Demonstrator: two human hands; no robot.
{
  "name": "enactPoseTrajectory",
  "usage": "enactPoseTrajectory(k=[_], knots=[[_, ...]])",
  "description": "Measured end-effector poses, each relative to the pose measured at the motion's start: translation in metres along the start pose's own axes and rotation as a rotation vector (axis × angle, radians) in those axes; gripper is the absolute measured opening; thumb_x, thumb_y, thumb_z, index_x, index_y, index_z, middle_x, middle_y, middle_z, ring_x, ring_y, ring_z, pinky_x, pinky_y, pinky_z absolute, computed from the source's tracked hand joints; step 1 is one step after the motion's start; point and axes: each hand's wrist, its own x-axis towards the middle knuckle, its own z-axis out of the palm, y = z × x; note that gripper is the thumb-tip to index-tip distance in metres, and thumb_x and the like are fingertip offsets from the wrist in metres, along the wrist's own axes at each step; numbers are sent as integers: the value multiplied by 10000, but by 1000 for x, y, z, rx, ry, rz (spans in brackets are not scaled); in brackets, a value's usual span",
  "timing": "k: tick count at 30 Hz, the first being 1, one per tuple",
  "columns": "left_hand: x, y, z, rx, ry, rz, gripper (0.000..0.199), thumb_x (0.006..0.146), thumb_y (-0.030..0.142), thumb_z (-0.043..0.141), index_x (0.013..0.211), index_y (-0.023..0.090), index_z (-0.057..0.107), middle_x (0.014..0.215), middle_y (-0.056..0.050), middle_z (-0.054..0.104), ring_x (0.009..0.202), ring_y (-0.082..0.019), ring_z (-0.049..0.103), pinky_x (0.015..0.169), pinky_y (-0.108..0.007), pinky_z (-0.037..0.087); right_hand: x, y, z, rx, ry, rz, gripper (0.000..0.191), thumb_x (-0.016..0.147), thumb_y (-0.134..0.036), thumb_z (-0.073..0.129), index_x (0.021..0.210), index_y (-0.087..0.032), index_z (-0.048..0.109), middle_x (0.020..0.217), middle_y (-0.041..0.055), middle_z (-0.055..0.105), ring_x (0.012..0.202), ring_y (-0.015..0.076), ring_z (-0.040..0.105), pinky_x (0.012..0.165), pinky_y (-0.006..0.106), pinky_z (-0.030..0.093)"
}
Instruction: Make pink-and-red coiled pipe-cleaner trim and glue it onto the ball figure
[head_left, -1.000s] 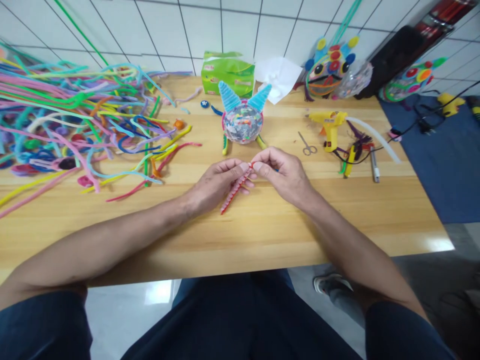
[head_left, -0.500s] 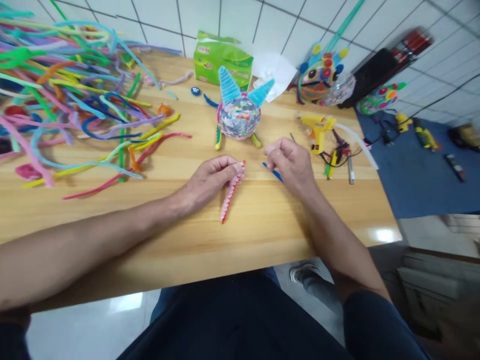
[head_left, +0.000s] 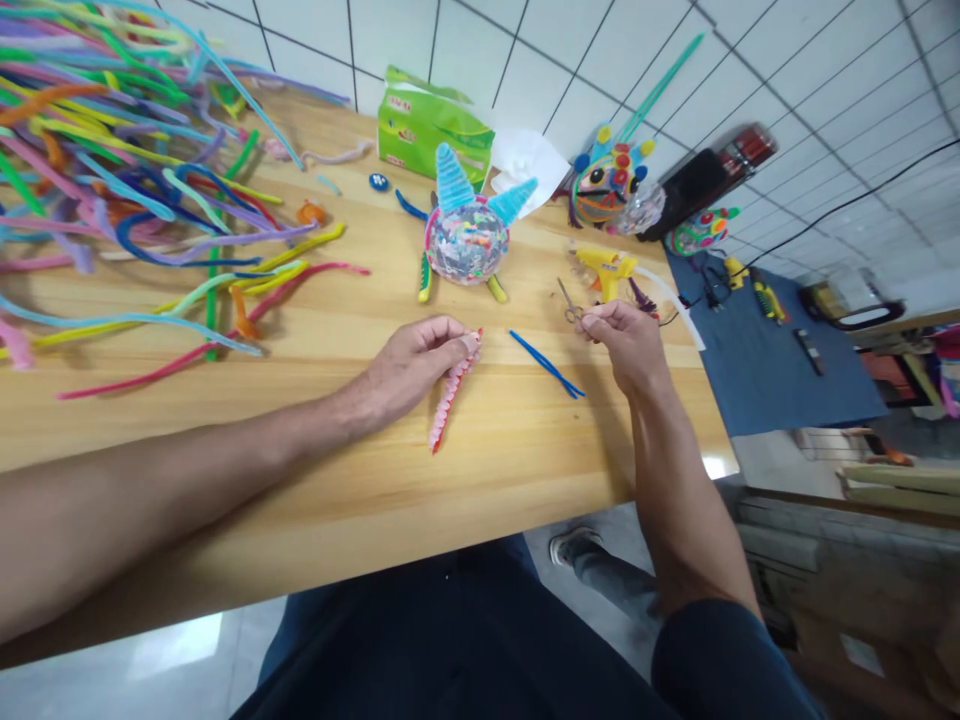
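My left hand (head_left: 431, 362) pinches the upper end of a pink and red twisted pipe cleaner strip (head_left: 448, 407), whose other end slants down toward me. To the right, my right hand (head_left: 624, 335) has its thumb and fingers closed at the handle loops of small scissors (head_left: 571, 308), blades pointing away from me. Two blue pipe cleaner pieces (head_left: 546, 363) lie crossed on the table between my hands. Beyond them stands a round speckled figure (head_left: 468, 243) with two light-blue pipe cleaner ears and yellow-green legs.
A heap of colourful pipe cleaners (head_left: 150, 200) covers the left side of the wooden table (head_left: 337, 510). Behind the figure is a green tissue pack (head_left: 435, 130). A yellow glue gun (head_left: 606, 268) lies beyond my right hand. Another decorated figure (head_left: 609, 185) stands at the back right.
My right hand has moved right, away from the blue pieces, and its fingers are now at the scissors. My left hand keeps its hold on the pink and red strip. The view has shifted right.
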Motion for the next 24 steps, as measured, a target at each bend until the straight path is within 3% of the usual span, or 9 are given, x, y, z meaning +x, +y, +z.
enactPoseTrajectory(k=[6,8,10,12,15,17,19,22,24], knots=[[0,-1,0,6,-10,-1,294,899,448,810,795,194,707,732,-10,671,660,-132,559,651,-274,451,-3,0,7,-47,94,61,449,848,-452,684,480,-260,512,426,-42,427,465,119,379,535,309,326],[0,-1,0,12,-11,8,299,896,456,815,790,195,714,726,-10,668,656,-132,559,648,-273,456,-4,3,5,16,21,98,419,814,-488,728,528,-258,524,468,-45,464,479,118,406,533,300,340],[0,-2,0,14,-8,12,302,881,465,829,792,198,720,715,-8,661,648,-134,560,635,-272,459,-4,4,4,94,-72,116,294,718,-462,812,653,-248,622,563,-49,556,538,120,484,563,280,388],[-1,-2,1,14,2,17,313,866,481,843,789,205,715,718,-12,668,641,-140,566,616,-271,456,-5,3,4,136,-145,118,295,635,-405,882,816,-242,716,661,-51,631,603,121,543,610,265,431],[-2,-1,2,26,19,19,336,862,504,840,772,214,697,727,-21,681,634,-148,578,591,-271,448,-6,5,5,141,-163,112,359,709,-533,874,842,-230,736,725,-14,673,633,131,566,633,276,457],[-3,1,2,45,14,4,333,868,500,826,776,211,688,725,-18,679,630,-146,578,591,-270,452,-5,12,5,91,-83,113,449,822,-660,753,716,-232,667,668,-1,628,605,141,544,611,292,448],[-3,3,2,60,6,-11,320,869,483,817,790,204,683,720,-9,670,630,-140,573,603,-267,461,-1,22,1,20,31,104,454,855,-629,711,649,-247,579,610,-23,543,596,143,518,618,296,450],[-2,3,1,62,-1,-11,305,869,463,810,807,193,682,718,2,662,641,-130,565,628,-263,465,13,43,-10,-77,191,80,302,729,-450,816,823,-247,613,759,-33,617,746,161,608,774,319,541],[-2,2,1,58,1,-3,294,865,451,812,814,190,688,723,6,659,651,-126,558,641,-261,461,28,56,-19,-202,304,82,428,699,-439,833,1024,-240,638,987,14,701,936,207,681,920,394,587]])
